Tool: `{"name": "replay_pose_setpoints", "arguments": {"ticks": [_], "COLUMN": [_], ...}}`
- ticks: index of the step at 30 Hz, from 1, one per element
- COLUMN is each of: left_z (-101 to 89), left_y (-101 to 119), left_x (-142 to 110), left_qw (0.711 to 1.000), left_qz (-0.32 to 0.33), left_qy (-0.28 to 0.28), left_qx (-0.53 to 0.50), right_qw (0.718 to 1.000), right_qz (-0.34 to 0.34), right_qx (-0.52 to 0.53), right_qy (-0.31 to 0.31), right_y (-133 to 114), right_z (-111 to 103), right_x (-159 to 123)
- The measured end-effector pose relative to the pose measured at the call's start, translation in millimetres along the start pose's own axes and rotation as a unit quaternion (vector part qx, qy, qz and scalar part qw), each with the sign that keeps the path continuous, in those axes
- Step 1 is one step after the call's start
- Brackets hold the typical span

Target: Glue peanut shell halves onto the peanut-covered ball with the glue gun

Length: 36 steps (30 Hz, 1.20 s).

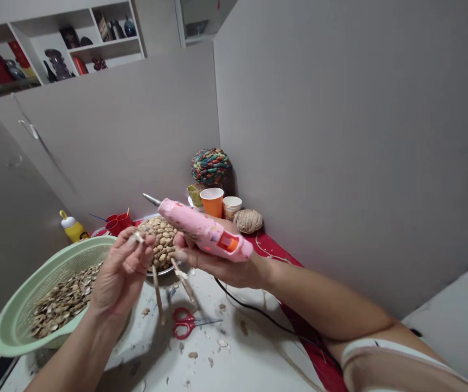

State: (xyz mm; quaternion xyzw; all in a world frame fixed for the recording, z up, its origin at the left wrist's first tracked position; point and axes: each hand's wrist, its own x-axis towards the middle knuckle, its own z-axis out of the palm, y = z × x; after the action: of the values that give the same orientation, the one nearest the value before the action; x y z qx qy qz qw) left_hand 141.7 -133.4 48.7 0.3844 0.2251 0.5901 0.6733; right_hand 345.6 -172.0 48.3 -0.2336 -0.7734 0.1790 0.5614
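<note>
My right hand point(217, 267) grips a pink glue gun point(201, 226), its metal nozzle pointing to the upper left. A black cord point(250, 309) runs down from that hand. My left hand point(122, 267) pinches a small whitish piece point(138, 237), probably a shell; its exact kind is hard to make out. Behind both hands sits a round form covered in tan shells point(164, 238), partly hidden by them. Two thin sticks point(157, 296) reach from it toward me. The nozzle is above the left fingertips, apart from them.
A green colander point(1, 321) of loose shells stands at left. Red scissors point(183, 323) lie on the white tabletop point(234, 365) among scattered shell bits. Farther back are an orange cup point(211, 204), twine ball point(248, 221), multicoloured ball point(211, 165), red cups point(118, 222) and yellow bottle point(74, 228).
</note>
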Motion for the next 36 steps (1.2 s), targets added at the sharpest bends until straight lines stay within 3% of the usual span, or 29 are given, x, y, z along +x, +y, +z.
{"name": "replay_pose_setpoints", "arguments": {"ticks": [5,13,19,27,32,36], "left_z": [-2.2,4.6,4.3,8.0,7.7,6.4], "left_y": [4.9,0.4,1.3,1.7,-2.9,-7.8], "left_x": [2.1,-11.5,-14.6,-13.2,-19.0,-17.7], "left_qw": [1.0,0.998,0.996,0.977,0.971,0.972], "left_qz": [0.018,-0.004,-0.026,-0.2,-0.211,-0.17], "left_qy": [0.011,-0.044,-0.067,-0.067,-0.073,-0.071], "left_qx": [-0.007,0.033,0.058,0.025,0.081,0.148], "right_qw": [0.956,0.952,0.968,0.977,0.999,0.983], "right_qz": [0.181,0.199,0.133,0.111,0.05,-0.046], "right_qx": [0.225,0.228,0.211,0.182,-0.008,-0.177], "right_qy": [-0.047,-0.038,-0.027,-0.024,0.002,0.012], "right_y": [-7.4,-1.3,2.5,3.5,2.9,15.4], "right_z": [-1.4,2.1,1.9,1.4,3.1,7.0], "right_x": [1.7,-1.3,-2.2,-2.4,-7.5,-14.4]}}
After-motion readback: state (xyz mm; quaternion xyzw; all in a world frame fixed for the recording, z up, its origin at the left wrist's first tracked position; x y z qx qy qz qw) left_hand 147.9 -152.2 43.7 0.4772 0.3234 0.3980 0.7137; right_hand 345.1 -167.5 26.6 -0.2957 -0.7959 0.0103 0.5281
